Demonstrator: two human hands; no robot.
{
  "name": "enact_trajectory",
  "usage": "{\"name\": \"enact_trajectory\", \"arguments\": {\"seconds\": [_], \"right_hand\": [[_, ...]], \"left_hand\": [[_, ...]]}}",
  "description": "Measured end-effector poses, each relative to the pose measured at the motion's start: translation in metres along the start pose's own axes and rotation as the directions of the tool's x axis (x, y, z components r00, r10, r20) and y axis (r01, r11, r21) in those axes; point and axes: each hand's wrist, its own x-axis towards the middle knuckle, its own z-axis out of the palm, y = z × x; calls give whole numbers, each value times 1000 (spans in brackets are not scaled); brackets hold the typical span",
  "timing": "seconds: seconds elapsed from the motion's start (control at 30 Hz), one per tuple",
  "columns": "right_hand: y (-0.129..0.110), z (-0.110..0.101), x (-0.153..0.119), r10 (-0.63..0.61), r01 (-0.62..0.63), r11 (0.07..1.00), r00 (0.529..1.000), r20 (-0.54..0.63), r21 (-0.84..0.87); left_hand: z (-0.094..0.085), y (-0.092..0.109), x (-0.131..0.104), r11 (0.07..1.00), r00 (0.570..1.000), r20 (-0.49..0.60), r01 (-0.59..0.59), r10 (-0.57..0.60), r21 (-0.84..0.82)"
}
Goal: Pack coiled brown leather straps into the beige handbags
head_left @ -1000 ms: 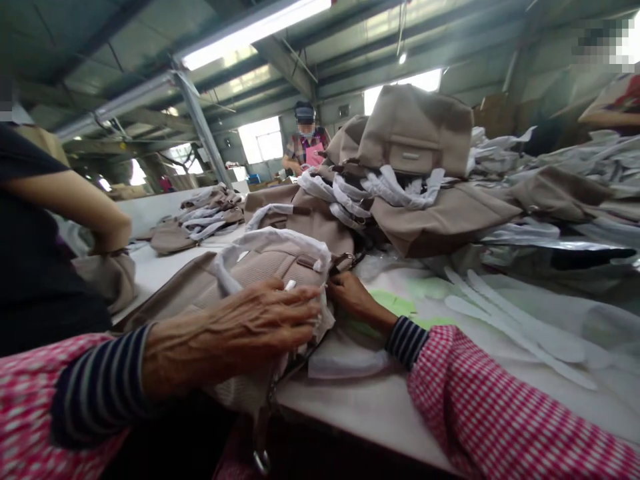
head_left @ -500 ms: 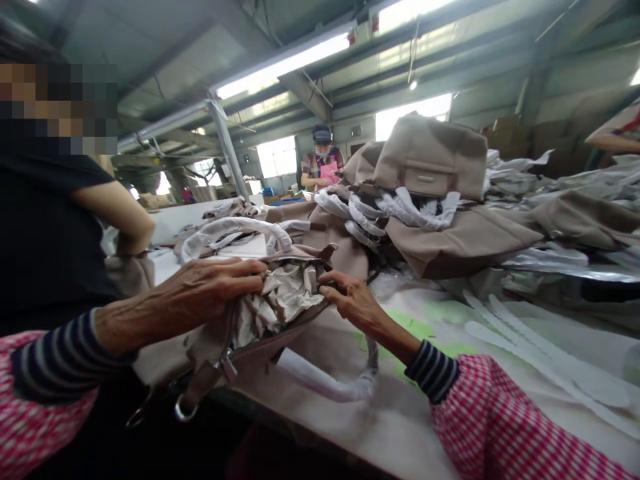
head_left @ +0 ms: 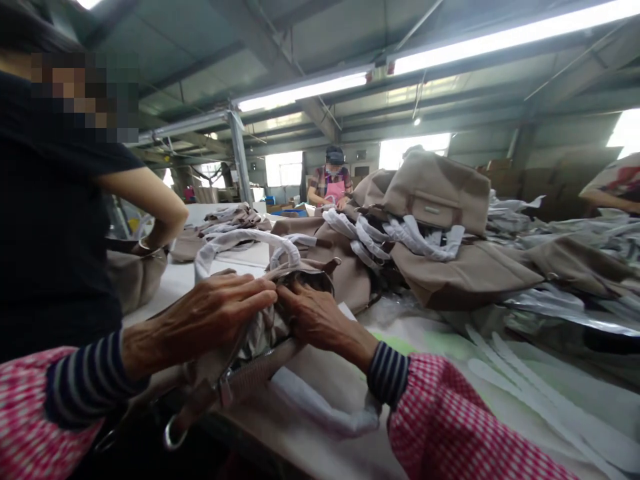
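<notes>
A taupe bag lies with its zipped mouth open at the table's near edge, crumpled light stuffing inside it. My left hand rests along the bag's far left rim, fingers together; its thumb side is hidden, so a grip on the rim cannot be made out. The fingers of my right hand reach into the bag's mouth, their tips out of sight. One white-wrapped handle arches behind my left hand, another hangs over the near side. A metal ring dangles at the lower left.
Taupe bags with wrapped handles are piled beyond, a large one on top. White strips lie on the table at right. A person in black stands close at left; another person works at the back.
My right hand has moved left from the bag's right rim and into its mouth. The stuffing shows less now. The view has shifted, and the person at left appears further right.
</notes>
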Motion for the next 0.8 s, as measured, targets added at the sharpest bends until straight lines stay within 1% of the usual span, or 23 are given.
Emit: {"name": "enact_trajectory", "arguments": {"seconds": [0.07, 0.1, 0.17, 0.23, 0.3, 0.37, 0.4, 0.43, 0.47, 0.5, 0.53, 0.57, 0.6, 0.63, 0.67, 0.7, 0.73, 0.77, 0.8], "right_hand": [[5, 9, 15, 22, -22, 1000, 1000, 13, -15], [6, 12, 20, 23, -22, 999, 1000, 13, -23], [7, 14, 24, 20, -20, 999, 1000, 6, -38], [5, 12, 23, 32, -31, 999, 999, 8, -37], [3, 7, 20, 53, -52, 998, 998, 31, -20], [1, -2, 15, 65, -67, 998, 995, 73, 12], [2, -7, 11, 63, -68, 997, 993, 97, 47], [3, -13, 6, 52, -63, 993, 993, 108, 103], [5, -20, 1, 36, -52, 983, 995, 93, 175], [8, -26, -7, 29, -40, 969, 999, 46, 245], [13, -32, -15, 47, -36, 952, 998, -31, 303], [20, -37, -24, 101, -54, 938, 987, -123, 344], [28, -41, -35, 186, -101, 923, 962, -202, 371], [37, -43, -46, 283, -173, 905, 927, -245, 389], [47, -43, -57, 377, -255, 875, 893, -247, 412], [56, -41, -67, 450, -328, 833, 870, -203, 445], [64, -37, -78, 491, -378, 788, 862, -126, 486], [69, -30, -87, 490, -403, 749, 871, -30, 527], [71, -23, -94, 463, -413, 713, 884, 61, 567]], "left_hand": [[-3, 2, -2, 998, 998, -61, -5, 9, 60], [-5, 2, -3, 994, 995, -101, 14, -3, 105], [-10, 3, -4, 972, 980, -188, 105, -65, 209], [-10, 5, -6, 938, 951, -279, 212, -133, 273], [-3, 7, -7, 920, 911, -350, 312, -218, 239], [11, 7, -8, 905, 857, -373, 415, -356, 90], [19, 5, -8, 882, 826, -344, 471, -447, -16], [26, 3, -9, 846, 799, -281, 518, -532, -127], [32, -1, -9, 802, 783, -188, 554, -593, -223], [37, -5, -10, 762, 778, -85, 578, -622, -293], [40, -10, -11, 731, 778, 9, 594, -628, -335], [42, -15, -13, 715, 781, 75, 602, -620, -357], [43, -19, -14, 707, 783, 108, 605, -613, -367], [44, -23, -16, 701, 780, 116, 609, -616, -372], [44, -27, -18, 693, 773, 111, 614, -625, -378], [45, -30, -21, 682, 765, 105, 619, -635, -388], [45, -31, -23, 674, 760, 99, 622, -642, -399], [45, -32, -24, 669, 756, 86, 621, -649, -410], [46, -32, -26, 667, 753, 71, 618, -654, -416]]}}
